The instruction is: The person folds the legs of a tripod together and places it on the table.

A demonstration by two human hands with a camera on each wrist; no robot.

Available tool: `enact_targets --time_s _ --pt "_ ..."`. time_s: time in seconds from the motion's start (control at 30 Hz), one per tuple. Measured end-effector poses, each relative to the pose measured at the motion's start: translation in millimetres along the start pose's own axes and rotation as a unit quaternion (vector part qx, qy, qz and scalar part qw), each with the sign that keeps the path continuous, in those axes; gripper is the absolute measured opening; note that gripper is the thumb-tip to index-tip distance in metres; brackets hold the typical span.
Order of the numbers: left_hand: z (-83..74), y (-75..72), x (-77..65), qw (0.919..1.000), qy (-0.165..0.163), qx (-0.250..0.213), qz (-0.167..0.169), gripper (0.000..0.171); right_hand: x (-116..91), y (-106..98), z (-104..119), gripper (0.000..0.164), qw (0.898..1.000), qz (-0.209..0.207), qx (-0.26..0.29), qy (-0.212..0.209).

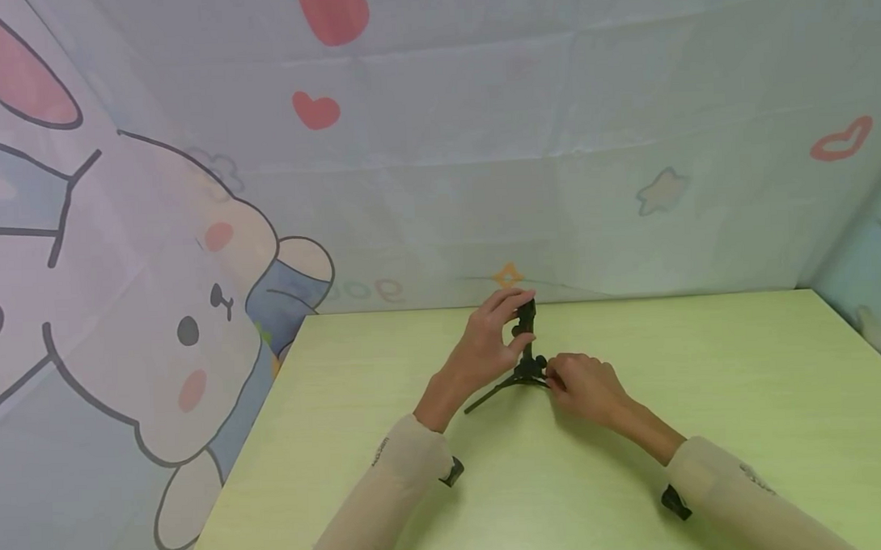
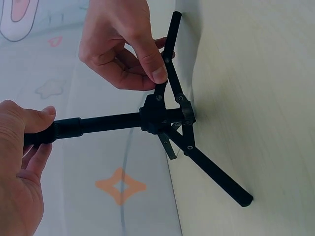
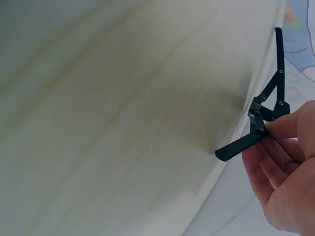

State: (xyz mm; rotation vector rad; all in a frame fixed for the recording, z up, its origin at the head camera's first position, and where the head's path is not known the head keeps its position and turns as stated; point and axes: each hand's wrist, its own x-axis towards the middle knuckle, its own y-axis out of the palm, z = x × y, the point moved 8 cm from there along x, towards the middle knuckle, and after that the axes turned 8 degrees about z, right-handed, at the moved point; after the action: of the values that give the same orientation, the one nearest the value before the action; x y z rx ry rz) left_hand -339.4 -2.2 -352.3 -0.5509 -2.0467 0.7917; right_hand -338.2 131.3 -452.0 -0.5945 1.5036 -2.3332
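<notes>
A small black tripod point(image 1: 528, 351) stands near the back of the table with its legs spread. My left hand point(image 1: 484, 344) grips the upper end of its post point(image 2: 110, 123), thumb on one side and fingers on the other. Low down on the right, my right hand point(image 1: 586, 389) pinches one leg close to the hub. The right wrist view shows that leg point(image 3: 241, 146) running out past the thumb and fingers of the right hand point(image 3: 288, 184). Another leg point(image 2: 216, 174) slants outward in the left wrist view. Part of the post's top is hidden behind the left hand.
The pale yellow-green table point(image 1: 356, 359) ends at a cloth backdrop point(image 1: 452, 185) just behind the tripod. A printed rabbit point(image 1: 142, 277) covers the cloth at the left. Dark wrist devices point(image 1: 453, 472) sit on both sleeves.
</notes>
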Motion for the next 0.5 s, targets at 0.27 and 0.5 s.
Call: enact_targets --time_s 0.27,0.5 --pt "-2.1 -2.6 0.0 1.0000 0.001 0.007 -0.001 0.058 -0.3 -1.4 1.5 0.017 1.000 -0.010 -0.003 -0.005" --pt "-2.0 -2.3 0.0 0.9999 0.004 0.010 -0.001 0.058 -1.3 -0.5 0.9 0.016 1.000 -0.026 -0.007 -0.014"
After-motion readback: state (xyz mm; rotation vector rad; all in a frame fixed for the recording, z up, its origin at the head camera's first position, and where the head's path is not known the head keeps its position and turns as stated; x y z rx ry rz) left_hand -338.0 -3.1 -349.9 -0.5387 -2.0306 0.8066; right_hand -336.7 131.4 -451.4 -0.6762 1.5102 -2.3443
